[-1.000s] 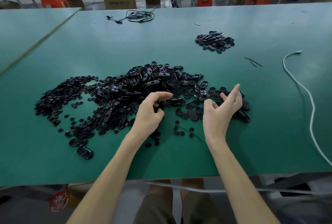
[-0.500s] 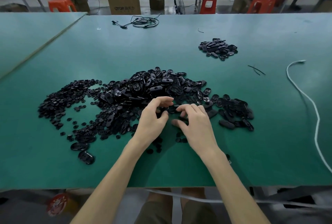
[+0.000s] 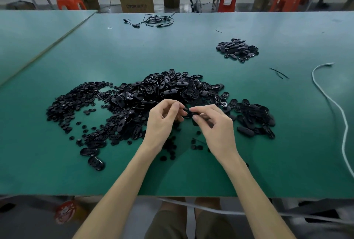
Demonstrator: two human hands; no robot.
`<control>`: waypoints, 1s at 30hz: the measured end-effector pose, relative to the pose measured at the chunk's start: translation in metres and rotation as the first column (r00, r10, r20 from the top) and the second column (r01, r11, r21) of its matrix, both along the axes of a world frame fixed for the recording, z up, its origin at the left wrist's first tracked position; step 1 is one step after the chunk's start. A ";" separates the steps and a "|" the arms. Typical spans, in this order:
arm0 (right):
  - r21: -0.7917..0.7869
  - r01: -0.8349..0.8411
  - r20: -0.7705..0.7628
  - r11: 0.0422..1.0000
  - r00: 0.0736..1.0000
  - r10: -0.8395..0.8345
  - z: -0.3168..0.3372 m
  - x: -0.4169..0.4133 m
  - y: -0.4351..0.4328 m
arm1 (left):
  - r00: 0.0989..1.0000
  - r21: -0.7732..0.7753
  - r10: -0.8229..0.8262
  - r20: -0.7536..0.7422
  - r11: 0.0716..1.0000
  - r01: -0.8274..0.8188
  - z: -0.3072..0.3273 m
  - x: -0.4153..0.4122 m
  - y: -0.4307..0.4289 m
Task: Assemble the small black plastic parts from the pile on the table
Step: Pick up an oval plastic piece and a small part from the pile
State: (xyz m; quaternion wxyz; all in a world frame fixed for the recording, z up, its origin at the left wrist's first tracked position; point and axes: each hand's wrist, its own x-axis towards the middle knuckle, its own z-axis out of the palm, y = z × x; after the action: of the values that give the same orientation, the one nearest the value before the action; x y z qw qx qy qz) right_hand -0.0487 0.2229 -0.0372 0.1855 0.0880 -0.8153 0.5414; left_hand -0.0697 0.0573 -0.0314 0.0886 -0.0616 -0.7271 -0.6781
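Note:
A big pile of black oval plastic shells (image 3: 168, 89) lies mid-table, with a spread of small round black parts (image 3: 76, 102) to its left. Both hands hover just in front of the pile, fingertips nearly meeting. My right hand (image 3: 214, 125) pinches an oval black shell (image 3: 194, 119) between thumb and fingers. My left hand (image 3: 164, 118) pinches a small black part (image 3: 185, 108) at its fingertips, right beside the shell. More oval shells (image 3: 254, 118) are scattered to the right of my hands.
A smaller heap of black parts (image 3: 237, 50) sits at the back right. A white cord (image 3: 333, 104) runs along the right side, and a black cable bundle (image 3: 157, 20) lies at the far edge. The green table (image 3: 191, 177) ends near my lap.
My right hand swung left from the scattered shells to the pile, then lifted with a shell. Both hands rose off the table and came together.

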 end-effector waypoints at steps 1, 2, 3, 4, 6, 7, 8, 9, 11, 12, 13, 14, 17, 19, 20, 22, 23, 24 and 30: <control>-0.046 -0.013 0.029 0.999 0.999 0.015 0.001 0.000 0.001 | 1.000 -0.016 -0.018 -0.008 1.000 0.018 0.000 0.000 0.000; -0.087 -0.022 0.057 0.996 0.998 0.027 0.002 0.000 0.002 | 0.999 -0.031 -0.029 -0.015 0.999 0.028 0.001 0.001 0.000; -0.112 -0.026 0.076 0.993 0.997 0.034 0.002 0.000 0.003 | 0.999 -0.043 -0.033 -0.020 0.999 0.032 0.001 0.001 -0.001; -0.118 -0.023 0.083 0.993 0.996 0.033 0.003 0.000 0.003 | 0.999 -0.050 -0.033 -0.025 0.998 0.032 0.002 0.002 -0.001; -0.113 -0.015 0.078 0.993 0.997 0.024 0.003 0.001 0.003 | 0.999 -0.048 -0.037 -0.027 0.998 0.035 0.003 0.002 -0.002; -0.127 -0.020 0.076 0.992 0.997 0.029 0.003 0.001 0.003 | 0.999 -0.043 -0.038 -0.023 0.998 0.037 0.002 0.002 -0.002; -0.145 -0.030 0.077 0.989 0.996 0.041 0.003 0.001 0.002 | 0.999 -0.038 -0.034 -0.019 0.999 0.033 0.002 0.002 -0.001; -0.157 -0.040 0.080 0.987 0.995 0.053 0.003 0.001 0.002 | 1.000 -0.034 -0.025 -0.014 0.999 0.025 0.001 0.002 -0.001; -0.171 -0.053 0.092 0.984 0.993 0.070 0.003 0.002 0.002 | 1.000 -0.020 -0.008 -0.006 1.000 0.008 0.000 0.001 -0.001; -0.185 -0.058 0.099 0.981 0.992 0.078 0.003 0.002 0.002 | 1.000 -0.014 0.003 -0.005 1.000 -0.003 0.000 0.001 -0.001; -0.198 -0.062 0.103 0.978 0.991 0.084 0.003 0.002 0.002 | 1.000 -0.008 0.012 -0.003 1.000 -0.012 0.000 0.000 0.000; -0.209 -0.064 0.104 0.976 0.991 0.087 0.002 0.002 0.002 | 1.000 -0.006 0.018 -0.002 1.000 -0.018 0.000 0.000 0.000; -0.234 -0.066 0.102 0.970 0.990 0.092 0.001 0.002 0.001 | 1.000 -0.021 0.010 -0.013 1.000 -0.010 -0.001 0.000 0.000; -0.267 -0.066 0.098 0.961 0.991 0.095 0.001 0.002 0.001 | 1.000 -0.032 0.009 -0.019 0.999 -0.010 -0.001 -0.001 0.000; -0.291 -0.067 0.093 0.954 0.991 0.098 0.001 0.001 0.001 | 1.000 -0.035 0.013 -0.019 0.999 -0.013 -0.001 -0.001 0.000; -0.322 -0.072 0.085 0.944 0.991 0.104 0.001 0.001 0.001 | 1.000 -0.038 0.021 -0.012 0.999 -0.022 -0.002 -0.001 0.001; -0.323 -0.077 0.083 0.943 0.991 0.109 0.001 0.001 0.001 | 1.000 -0.039 0.025 -0.012 0.999 -0.025 -0.002 -0.002 0.001; -0.323 -0.086 0.081 0.943 0.990 0.118 0.001 0.001 0.001 | 1.000 -0.040 0.024 -0.015 0.999 -0.025 -0.003 -0.002 0.001; -0.379 -0.080 0.083 0.922 0.989 0.120 0.002 0.000 0.003 | 0.989 -0.112 -0.143 -0.032 0.984 0.138 -0.004 -0.002 0.001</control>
State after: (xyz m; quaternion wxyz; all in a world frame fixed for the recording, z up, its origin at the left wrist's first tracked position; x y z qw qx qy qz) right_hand -0.0482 0.2264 -0.0350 0.1279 0.0641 -0.7002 0.6995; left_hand -0.0718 0.0580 -0.0351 0.0514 -0.1309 -0.7551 -0.6403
